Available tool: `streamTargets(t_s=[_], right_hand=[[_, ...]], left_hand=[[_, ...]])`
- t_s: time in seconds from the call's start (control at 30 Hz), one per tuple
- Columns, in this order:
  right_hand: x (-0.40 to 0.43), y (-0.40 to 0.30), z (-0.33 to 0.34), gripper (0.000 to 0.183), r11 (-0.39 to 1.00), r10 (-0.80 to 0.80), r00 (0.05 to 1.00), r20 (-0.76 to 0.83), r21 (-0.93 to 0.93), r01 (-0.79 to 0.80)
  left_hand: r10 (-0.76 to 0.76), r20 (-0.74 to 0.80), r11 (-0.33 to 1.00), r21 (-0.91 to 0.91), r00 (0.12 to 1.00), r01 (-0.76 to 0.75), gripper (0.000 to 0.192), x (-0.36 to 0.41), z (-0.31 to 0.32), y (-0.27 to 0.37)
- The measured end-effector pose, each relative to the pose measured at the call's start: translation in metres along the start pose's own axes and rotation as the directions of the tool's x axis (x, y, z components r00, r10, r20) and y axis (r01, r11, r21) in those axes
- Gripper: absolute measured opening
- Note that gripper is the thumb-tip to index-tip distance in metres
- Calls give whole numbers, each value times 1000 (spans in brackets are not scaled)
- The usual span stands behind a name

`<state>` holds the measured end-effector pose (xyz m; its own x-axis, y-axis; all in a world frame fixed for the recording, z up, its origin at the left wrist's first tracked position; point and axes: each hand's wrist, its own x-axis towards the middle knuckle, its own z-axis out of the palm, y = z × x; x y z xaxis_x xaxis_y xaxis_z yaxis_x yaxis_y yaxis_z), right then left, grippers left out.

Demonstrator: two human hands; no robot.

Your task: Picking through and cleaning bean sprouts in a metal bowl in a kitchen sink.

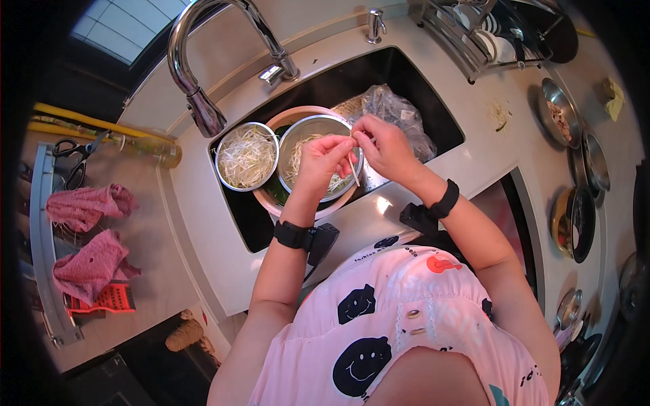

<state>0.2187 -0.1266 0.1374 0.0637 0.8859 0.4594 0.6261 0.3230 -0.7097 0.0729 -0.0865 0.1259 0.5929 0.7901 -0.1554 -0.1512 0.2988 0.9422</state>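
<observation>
My left hand (327,161) and my right hand (378,147) meet fingertip to fingertip above a metal bowl (350,190) in the black sink. Between them a pale bean sprout (354,170) hangs down from the pinched fingers. Bean sprouts (299,165) lie in that bowl, which rests in a larger pink basin (264,200) with green leaves showing at its edges. To the left, a smaller metal-rimmed bowl (247,157) is heaped with white bean sprouts. A clear plastic bag (396,119) lies at the sink's right, just beyond my right hand.
A chrome faucet (185,66) arches over the sink's back left; a soap dispenser (375,28) stands behind it. A dish rack (457,43), metal bowls (561,109) and plant scraps (500,114) occupy the right counter. Scissors (76,155) and pink cloths (89,264) hang at left.
</observation>
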Motion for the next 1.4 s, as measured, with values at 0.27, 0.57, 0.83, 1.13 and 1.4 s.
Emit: streamTargets(t_s=[0.27, 0.57, 0.83, 1.13, 1.4], right_hand=[[-5, 60, -34, 17, 963, 250, 957, 148, -140, -230], [-51, 156, -63, 16, 797, 500, 860, 107, -446, -408], [-61, 162, -56, 16, 777, 512, 839, 183, -516, -361], [-63, 159, -49, 22, 700, 537, 832, 140, -624, -347], [-64, 151, -49, 24, 674, 562, 815, 140, -649, -353]], left_hand=[[-41, -366, 985, 139, 930, 98, 16, 7, -73, -11], [90, -804, 915, 300, 588, 270, 23, 2, -227, -11], [456, -715, 680, 664, 530, 312, 20, -5, -244, -36], [-290, -504, 586, 579, 814, 567, 18, -18, -165, -56], [-335, -309, 80, 932, 890, 353, 24, -9, -133, -91]])
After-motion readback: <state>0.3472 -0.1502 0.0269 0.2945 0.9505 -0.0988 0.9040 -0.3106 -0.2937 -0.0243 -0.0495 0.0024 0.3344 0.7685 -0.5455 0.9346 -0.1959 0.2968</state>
